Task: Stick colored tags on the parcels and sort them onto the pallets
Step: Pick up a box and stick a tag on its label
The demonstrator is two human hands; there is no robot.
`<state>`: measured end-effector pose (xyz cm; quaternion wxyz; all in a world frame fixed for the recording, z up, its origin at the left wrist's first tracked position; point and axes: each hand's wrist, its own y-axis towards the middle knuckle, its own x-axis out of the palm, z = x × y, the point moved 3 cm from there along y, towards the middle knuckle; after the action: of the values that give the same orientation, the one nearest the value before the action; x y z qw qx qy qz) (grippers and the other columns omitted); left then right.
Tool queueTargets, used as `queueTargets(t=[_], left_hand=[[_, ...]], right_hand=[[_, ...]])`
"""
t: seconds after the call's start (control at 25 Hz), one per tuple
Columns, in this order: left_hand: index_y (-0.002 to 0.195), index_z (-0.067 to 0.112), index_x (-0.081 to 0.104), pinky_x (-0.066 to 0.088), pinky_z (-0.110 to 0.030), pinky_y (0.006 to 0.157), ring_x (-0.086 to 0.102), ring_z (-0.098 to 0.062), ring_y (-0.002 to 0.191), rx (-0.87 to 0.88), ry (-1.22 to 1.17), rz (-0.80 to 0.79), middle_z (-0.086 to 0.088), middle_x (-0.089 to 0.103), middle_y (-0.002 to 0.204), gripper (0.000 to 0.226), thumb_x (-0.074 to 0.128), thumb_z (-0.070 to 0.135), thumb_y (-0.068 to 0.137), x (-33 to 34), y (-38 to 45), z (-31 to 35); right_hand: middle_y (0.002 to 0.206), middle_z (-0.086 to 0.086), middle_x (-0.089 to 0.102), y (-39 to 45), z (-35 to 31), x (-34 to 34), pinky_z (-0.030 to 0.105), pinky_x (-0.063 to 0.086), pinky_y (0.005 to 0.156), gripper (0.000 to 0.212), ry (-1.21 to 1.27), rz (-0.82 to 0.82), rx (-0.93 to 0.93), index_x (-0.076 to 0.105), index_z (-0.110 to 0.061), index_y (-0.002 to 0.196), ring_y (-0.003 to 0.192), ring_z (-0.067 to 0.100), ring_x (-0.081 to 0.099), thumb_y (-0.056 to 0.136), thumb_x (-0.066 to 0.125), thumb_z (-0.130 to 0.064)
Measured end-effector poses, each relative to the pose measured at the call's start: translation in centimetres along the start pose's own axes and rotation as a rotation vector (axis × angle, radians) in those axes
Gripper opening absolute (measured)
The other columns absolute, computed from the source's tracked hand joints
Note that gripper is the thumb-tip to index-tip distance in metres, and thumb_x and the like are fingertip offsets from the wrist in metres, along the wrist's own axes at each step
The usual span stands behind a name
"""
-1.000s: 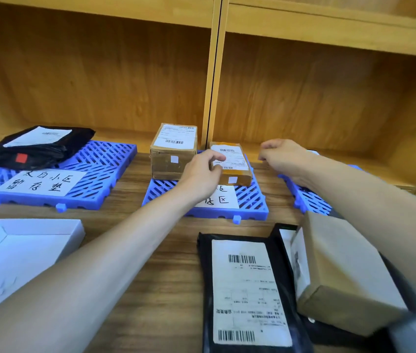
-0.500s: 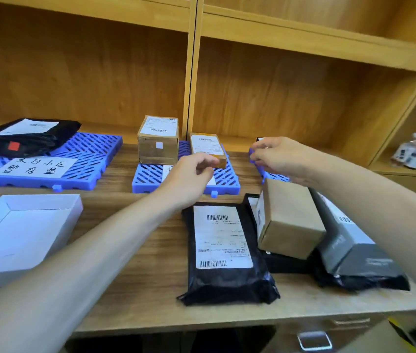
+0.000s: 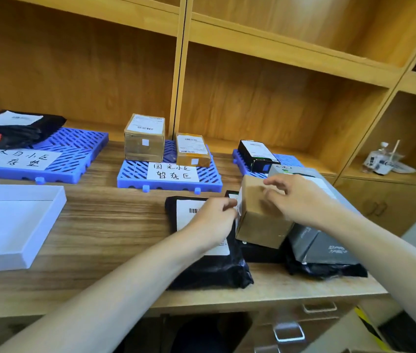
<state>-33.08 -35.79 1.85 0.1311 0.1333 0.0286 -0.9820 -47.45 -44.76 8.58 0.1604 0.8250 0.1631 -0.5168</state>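
A plain cardboard box (image 3: 260, 225) lies tilted on black parcels at the table's right. My left hand (image 3: 212, 220) touches its left, labelled face with curled fingers. My right hand (image 3: 301, 200) is over its top with fingers spread. A black mailer (image 3: 207, 271) with a white label lies under my left hand, and a grey mailer (image 3: 324, 245) sits to the right. Three blue pallets stand at the back. The left pallet (image 3: 74, 154) holds a black bag with a red tag (image 3: 16, 131). The middle pallet (image 3: 135, 174) holds two brown boxes (image 3: 144, 138) (image 3: 193, 150) with white tags. The right pallet (image 3: 288, 159) holds a black box (image 3: 255, 155).
A shallow white tray (image 3: 11, 225) sits at the table's front left. Wooden shelves rise behind the pallets. A small bottle and packets (image 3: 380, 159) lie in the right cubby. Drawer handles (image 3: 288, 332) show below the table edge.
Both hands have drawn back from the middle and right pallets toward me and come to the cardboard box. The second brown box now rests alone on the middle pallet.
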Motion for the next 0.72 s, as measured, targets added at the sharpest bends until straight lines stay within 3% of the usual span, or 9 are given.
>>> queueTargets(t=[0.12, 0.2, 0.28, 0.36, 0.44, 0.56, 0.72], left_hand=[[0.105, 0.027, 0.071, 0.047, -0.039, 0.103, 0.065, -0.025, 0.115, -0.003, 0.022, -0.037, -0.002, 0.073, 0.115, 0.036, 0.042, 0.009, 0.094, 1.0, -0.2, -0.6], [0.085, 0.038, 0.064, 0.050, -0.033, 0.087, 0.064, -0.025, 0.104, -0.013, -0.004, -0.055, 0.001, 0.071, 0.112, 0.037, 0.042, 0.010, 0.092, 1.6, -0.3, -0.5], [0.077, 0.040, 0.056, 0.043, -0.022, 0.077, 0.058, -0.015, 0.094, -0.011, -0.055, -0.034, 0.009, 0.065, 0.100, 0.041, 0.042, 0.007, 0.095, 1.9, -0.3, -0.1], [0.083, 0.040, 0.053, 0.039, -0.008, 0.071, 0.054, 0.006, 0.080, -0.002, -0.071, -0.016, 0.023, 0.057, 0.089, 0.039, 0.043, 0.005, 0.097, 1.8, -0.4, 0.3], [0.104, 0.041, 0.054, 0.036, 0.003, 0.068, 0.051, 0.019, 0.079, 0.011, -0.071, -0.008, 0.030, 0.054, 0.092, 0.036, 0.046, 0.007, 0.097, 1.6, -0.8, 0.5], [0.139, 0.034, 0.051, 0.039, -0.006, 0.083, 0.052, 0.007, 0.101, 0.037, -0.145, -0.021, 0.012, 0.056, 0.113, 0.048, 0.049, 0.010, 0.097, 1.7, -1.0, 0.4], [0.132, 0.026, 0.056, 0.042, -0.008, 0.083, 0.058, 0.000, 0.110, 0.054, -0.241, 0.206, 0.006, 0.060, 0.132, 0.035, 0.053, 0.011, 0.100, 0.1, -1.1, 0.3]], right_hand=[[0.118, -0.001, 0.066, -1.0, -0.1, 1.2, 0.032, 0.046, 0.093, 0.033, -0.050, 0.018, -0.036, 0.064, -0.025, 0.121, 0.110, 0.022, 0.060, 0.093, 0.059, -0.043], [0.124, -0.002, 0.064, -1.2, -0.1, 1.7, 0.029, 0.044, 0.091, 0.039, -0.037, 0.052, -0.046, 0.061, -0.023, 0.126, 0.115, 0.020, 0.058, 0.092, 0.060, -0.043], [0.124, -0.003, 0.063, -1.4, 0.0, 1.7, 0.026, 0.040, 0.085, 0.038, 0.004, 0.090, -0.047, 0.060, -0.024, 0.127, 0.113, 0.019, 0.057, 0.094, 0.059, -0.041], [0.114, -0.004, 0.065, -1.7, 0.0, 1.5, 0.027, 0.039, 0.081, 0.033, 0.047, 0.117, -0.045, 0.061, -0.026, 0.125, 0.103, 0.017, 0.056, 0.096, 0.056, -0.041], [0.107, -0.005, 0.064, -2.0, -0.1, 1.6, 0.028, 0.040, 0.079, 0.031, 0.090, 0.140, -0.051, 0.061, -0.028, 0.124, 0.097, 0.016, 0.056, 0.097, 0.053, -0.042], [0.115, -0.003, 0.061, -2.4, -0.5, 2.2, 0.027, 0.036, 0.081, 0.033, 0.133, 0.148, -0.060, 0.059, -0.026, 0.126, 0.099, 0.015, 0.053, 0.097, 0.053, -0.042], [0.112, -0.001, 0.064, -2.5, -0.8, 1.9, 0.030, 0.038, 0.075, 0.030, 0.221, 0.176, 0.008, 0.060, -0.028, 0.119, 0.102, 0.019, 0.056, 0.098, 0.049, -0.045]])
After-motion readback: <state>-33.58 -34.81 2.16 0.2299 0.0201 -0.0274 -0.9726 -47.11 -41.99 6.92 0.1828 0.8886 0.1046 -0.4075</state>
